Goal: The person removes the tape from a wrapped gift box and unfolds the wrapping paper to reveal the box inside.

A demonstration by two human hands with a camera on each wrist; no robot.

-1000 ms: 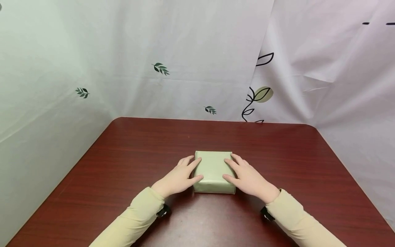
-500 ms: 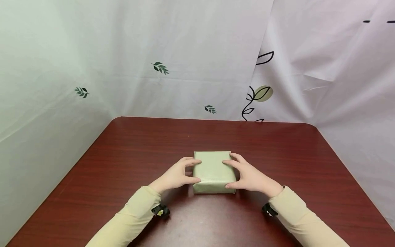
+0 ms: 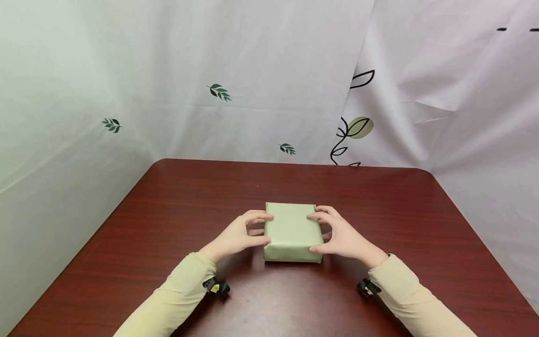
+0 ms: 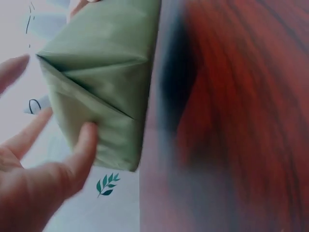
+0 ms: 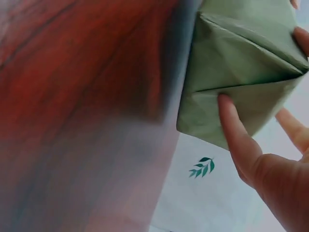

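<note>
A small box wrapped in pale green paper (image 3: 292, 227) sits near the middle of the dark red table. My left hand (image 3: 236, 234) holds its left side, with bent fingertips over the top edge and the thumb at the near left corner. On the opposite side my right hand (image 3: 347, 234) grips the box the same way, thumb at the near right corner. Triangular paper folds show on the box's end (image 4: 104, 87) in the left wrist view, and a similar folded end (image 5: 231, 63) in the right wrist view. The underside is hidden.
The wood-grained table (image 3: 202, 187) has rounded far corners. White cloth (image 3: 252, 56) printed with leaves hangs behind it and along both sides. A black strap (image 3: 216, 286) is on the left wrist and another black strap (image 3: 368, 287) on the right.
The fingers of both hands have bent more and the thumbs have come down to the near corners. The box has shifted slightly up in the head view between the hands.
</note>
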